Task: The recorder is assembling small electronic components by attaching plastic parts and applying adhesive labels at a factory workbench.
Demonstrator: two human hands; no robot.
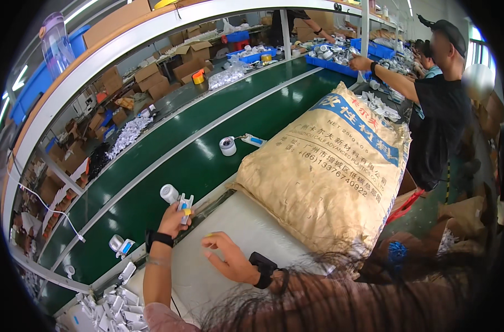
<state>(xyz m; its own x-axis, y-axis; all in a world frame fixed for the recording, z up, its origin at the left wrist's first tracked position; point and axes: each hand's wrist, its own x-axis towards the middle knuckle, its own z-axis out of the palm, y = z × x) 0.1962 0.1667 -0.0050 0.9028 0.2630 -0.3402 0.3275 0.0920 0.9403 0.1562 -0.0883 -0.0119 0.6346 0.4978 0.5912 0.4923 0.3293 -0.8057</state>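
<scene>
At the near edge of the green conveyor belt, my left hand (173, 223) is closed on a white plastic bracket (184, 206) with blue and yellow parts. Against the bracket's far left side sits a white round housing (169, 193); I cannot tell whether the two are joined. My right hand (232, 260) hovers over the pale grey worktop (208, 293), its fingers curved and the thumb apart from them. A small yellow-green spot shows at one fingertip, too small to name. Both wrists wear black bands.
A large printed paper sack (318, 182) leans at my right. On the belt (169, 160) lie a white housing wired to a flat part (227, 146) and another housing (117, 243). White plastic pieces (116, 307) heap at lower left. A person in black (440, 105) reaches into blue bins (332, 65).
</scene>
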